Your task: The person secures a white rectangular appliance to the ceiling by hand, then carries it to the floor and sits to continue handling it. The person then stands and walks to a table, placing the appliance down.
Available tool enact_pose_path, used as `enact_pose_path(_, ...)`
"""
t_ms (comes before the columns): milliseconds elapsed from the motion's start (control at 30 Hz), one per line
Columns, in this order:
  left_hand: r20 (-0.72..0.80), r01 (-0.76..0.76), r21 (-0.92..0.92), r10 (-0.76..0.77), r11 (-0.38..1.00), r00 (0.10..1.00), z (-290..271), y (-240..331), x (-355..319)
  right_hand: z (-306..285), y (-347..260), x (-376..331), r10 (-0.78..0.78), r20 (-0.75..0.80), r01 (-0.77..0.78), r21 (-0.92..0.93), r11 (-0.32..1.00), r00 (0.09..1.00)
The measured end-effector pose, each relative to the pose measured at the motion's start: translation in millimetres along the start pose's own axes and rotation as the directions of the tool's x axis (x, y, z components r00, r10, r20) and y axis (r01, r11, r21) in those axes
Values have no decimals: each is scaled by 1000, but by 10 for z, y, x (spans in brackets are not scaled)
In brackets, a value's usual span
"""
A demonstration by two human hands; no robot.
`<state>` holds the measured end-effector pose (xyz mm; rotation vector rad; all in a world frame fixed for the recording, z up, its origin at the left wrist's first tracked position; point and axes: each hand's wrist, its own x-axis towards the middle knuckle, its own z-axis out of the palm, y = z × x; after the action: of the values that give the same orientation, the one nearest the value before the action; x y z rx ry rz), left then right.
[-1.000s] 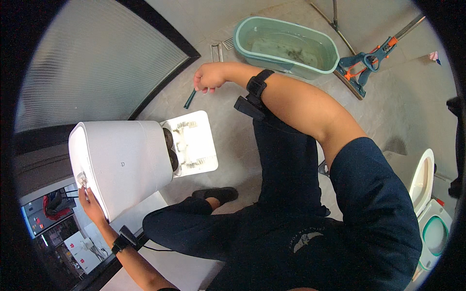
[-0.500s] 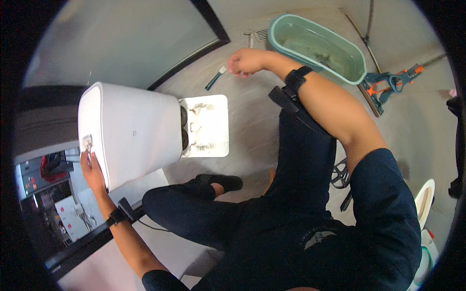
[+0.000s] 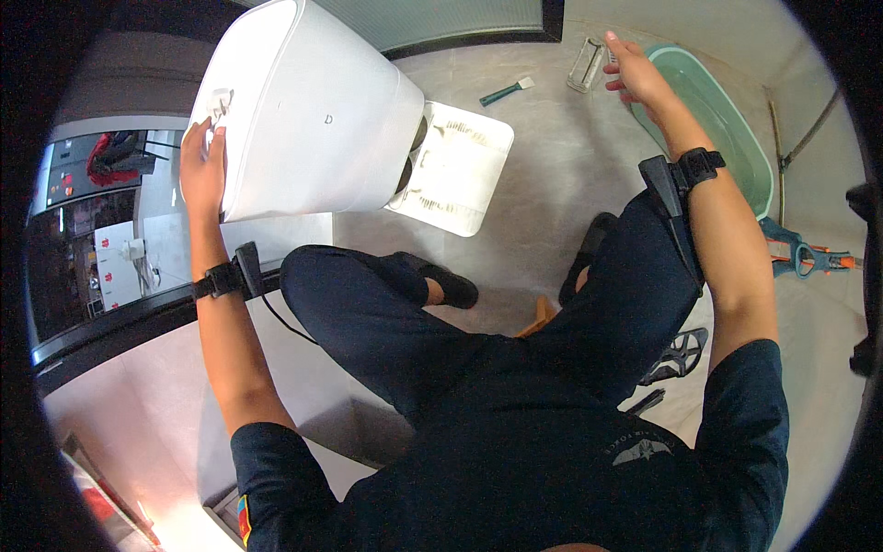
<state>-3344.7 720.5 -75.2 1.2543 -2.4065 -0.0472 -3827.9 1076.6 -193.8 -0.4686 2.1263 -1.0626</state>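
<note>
My left hand [image 3: 203,177] rests against the left end of a large white box-shaped appliance [image 3: 322,124]. Its fingers are stretched out, touching the surface just below a small pale crumpled piece [image 3: 219,103]. At the appliance's other end, between dark round parts, lies a flat white tray [image 3: 466,175] with dirty ridges. Up at the right, my right hand [image 3: 636,74] is in the air with fingers apart and nothing in it. It hovers by the rim of a green tub [image 3: 664,57], next to a pale rectangular frame-like piece [image 3: 587,64] on the floor.
A small scraper-like tool [image 3: 506,92] with a teal handle lies on the floor beyond the tray. An orange-and-grey mop head [image 3: 809,258] is at the right. Between my feet shows an orange wooden piece [image 3: 541,317]. A dark-framed glass panel [image 3: 478,41] stands behind.
My right hand has moved right, away from the scraper-like tool and over to the tub's rim, and its fingers have spread. My left hand stays on the appliance. The whole view has shifted.
</note>
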Motion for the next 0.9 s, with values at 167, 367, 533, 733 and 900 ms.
enact_pose_path(167,-14,-32,-23,32,999,999,39,-82,31,20,6,-22,-10,46,12,-43,999,999)
enact_pose_path(367,-16,-49,-20,49,999,999,51,-134,43,29,81,-25,-39,104,50,-104,993,994)
enact_pose_path(533,-2,-50,-44,50,998,999,26,-92,44,51,53,41,18,124,-11,-52,999,992)
enact_pose_path(733,29,-30,-56,32,998,999,16,-60,43,97,60,94,9,184,12,-112,994,983)
enact_pose_path(900,56,-45,-51,48,998,997,27,-111,98,93,35,108,-15,209,41,-120,992,978)
